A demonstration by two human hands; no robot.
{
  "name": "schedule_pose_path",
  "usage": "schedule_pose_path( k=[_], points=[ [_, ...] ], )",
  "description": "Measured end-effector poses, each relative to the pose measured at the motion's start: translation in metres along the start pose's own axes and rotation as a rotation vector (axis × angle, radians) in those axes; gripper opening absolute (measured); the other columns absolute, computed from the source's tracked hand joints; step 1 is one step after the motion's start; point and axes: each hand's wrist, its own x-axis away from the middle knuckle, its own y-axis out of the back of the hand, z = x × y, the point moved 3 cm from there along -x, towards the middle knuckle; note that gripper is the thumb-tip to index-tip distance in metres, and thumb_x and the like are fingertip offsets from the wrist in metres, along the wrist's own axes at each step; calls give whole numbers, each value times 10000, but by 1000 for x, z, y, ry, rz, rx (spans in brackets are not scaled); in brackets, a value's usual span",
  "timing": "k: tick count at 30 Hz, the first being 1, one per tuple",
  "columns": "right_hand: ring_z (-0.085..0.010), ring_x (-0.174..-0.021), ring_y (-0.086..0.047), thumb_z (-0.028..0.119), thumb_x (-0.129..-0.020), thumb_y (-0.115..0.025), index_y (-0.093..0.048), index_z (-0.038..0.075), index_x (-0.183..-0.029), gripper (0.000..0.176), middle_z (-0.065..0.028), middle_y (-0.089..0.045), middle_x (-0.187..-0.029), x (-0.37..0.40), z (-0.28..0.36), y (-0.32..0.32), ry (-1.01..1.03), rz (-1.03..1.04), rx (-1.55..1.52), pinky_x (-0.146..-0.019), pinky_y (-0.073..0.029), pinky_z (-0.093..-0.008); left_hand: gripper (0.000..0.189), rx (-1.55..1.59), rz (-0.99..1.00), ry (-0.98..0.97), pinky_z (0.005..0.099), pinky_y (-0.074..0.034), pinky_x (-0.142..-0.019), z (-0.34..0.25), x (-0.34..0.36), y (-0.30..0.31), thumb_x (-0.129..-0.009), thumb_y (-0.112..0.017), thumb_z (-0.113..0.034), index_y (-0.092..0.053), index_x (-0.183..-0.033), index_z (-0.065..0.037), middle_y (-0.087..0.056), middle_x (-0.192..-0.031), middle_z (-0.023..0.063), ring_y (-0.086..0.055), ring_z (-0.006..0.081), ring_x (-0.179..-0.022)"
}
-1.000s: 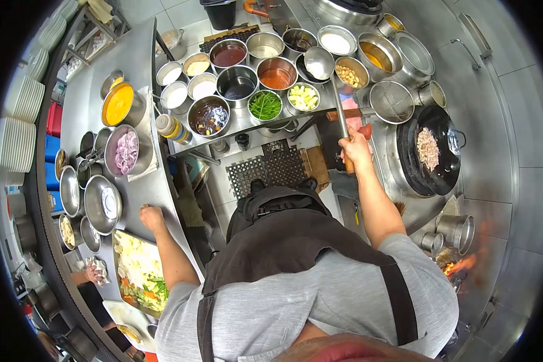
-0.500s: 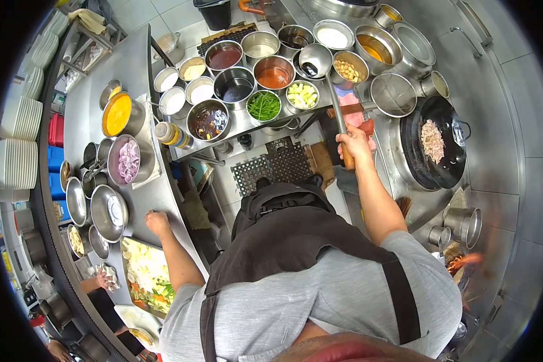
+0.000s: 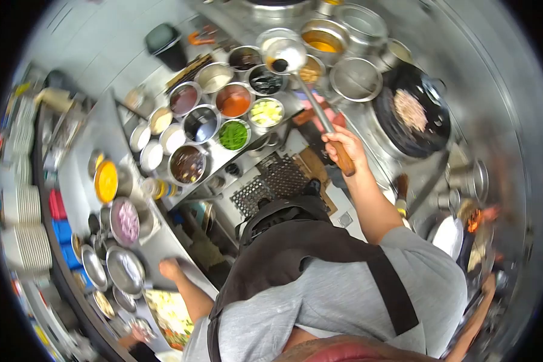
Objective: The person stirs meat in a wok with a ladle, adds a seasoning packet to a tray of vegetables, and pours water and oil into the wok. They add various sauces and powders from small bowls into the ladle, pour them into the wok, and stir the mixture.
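Note:
My right hand (image 3: 347, 149) is wrapped round the wooden handle of a long ladle (image 3: 314, 99). The ladle's round metal bowl, with something dark in it, is over the pots at the back and partly hides the peanut-coloured contents of one pot (image 3: 311, 72). Near the bowl stand a pot of dark sauce (image 3: 265, 81) and a pot of pale green chopped pieces (image 3: 266, 113). My left hand (image 3: 170, 269), slightly blurred, rests closed at the edge of the steel counter (image 3: 184, 265), with nothing seen in it. A tray of cut vegetables (image 3: 169, 314) lies beside that forearm.
On the right, a black wok (image 3: 431, 130) holds pale shredded food (image 3: 409, 110); a wire strainer (image 3: 356, 79) sits beside it. Flames (image 3: 475, 220) show lower right, near another person's arm (image 3: 479, 314). Another person's hand (image 3: 130, 339) is lower left. Stacked plates (image 3: 27, 247) line the left shelf.
The whole view has turned and shifted. The ladle bowl has moved from over the dark sauce pot towards the peanut-coloured pot. Another person's arm has come into view at lower right.

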Motion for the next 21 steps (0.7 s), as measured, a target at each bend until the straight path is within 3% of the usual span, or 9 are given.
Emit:
schedule_pose_path(
  k=[3,7,9,11,13,15,17,19,21],
  points=[
    [-107,-492,-483,45,-815,-553,-500,-34,-1124,323,-101,-564,-820,38,26,12,98,-110,-75,-348,-366,-209,266,96,-3,57,459,-510,-774,5,-1,1,-668,-594,-157,-659,-870,3,-670,-899,202,-642,381,-837],
    [-120,-472,-456,62,-814,-558,-368,-25,-1188,429,-134,-553,-823,88,58,40,247,-310,-170,-319,-341,-212,290,132,153,160,449,-500,-816,3,-11,11,-720,-507,-101,-661,-946,-6,-666,-972,189,-634,370,-912],
    [-119,-468,-464,64,-810,-564,-392,-23,-1207,441,-123,-556,-809,114,76,58,314,-445,-120,-319,-346,-210,309,130,212,262,441,-493,-837,6,-13,10,-746,-471,-84,-654,-982,-6,-657,-997,199,-630,364,-932],
    [-118,-454,-470,56,-799,-571,-411,-22,-1258,492,-103,-565,-797,126,85,90,363,-409,-10,-326,-363,-215,310,90,253,248,439,-488,-846,2,-16,13,-748,-474,-84,-647,-992,-1,-647,-1013,212,-624,366,-945],
    [-104,-448,-485,57,-793,-569,-429,3,-1317,545,-62,-574,-765,133,93,115,343,-579,259,-334,-388,-234,302,83,234,242,440,-487,-846,2,-15,14,-749,-480,-87,-648,-984,3,-645,-1005,222,-623,372,-944],
    [-220,-506,-574,62,-784,-559,-451,7,-1305,535,-116,-604,-733,135,100,143,229,-748,819,-429,-471,-327,299,80,232,265,440,-488,-847,2,-15,13,-750,-484,-91,-648,-982,2,-648,-1001,219,-623,373,-942],
    [-373,-663,-621,35,-751,-535,-457,24,-1306,560,-192,-615,-728,135,98,201,238,-959,1667,-622,-513,-436,296,78,233,299,440,-488,-847,3,-14,12,-751,-488,-96,-649,-980,1,-650,-996,217,-623,373,-940],
    [-436,-844,-594,16,-722,-527,-430,65,-1336,623,-236,-611,-839,138,92,246,210,-977,1800,-783,-474,-483,281,50,176,226,440,-492,-842,4,-13,17,-753,-499,-106,-656,-962,-5,-655,-987,208,-627,373,-924],
    [-395,-914,-592,13,-722,-537,-390,114,-1366,669,-224,-596,-996,150,88,252,73,-1075,1864,-778,-480,-487,264,179,138,287,445,-502,-818,-6,-8,37,-763,-516,-135,-663,-943,-10,-666,-953,196,-633,379,-899]
  ],
)
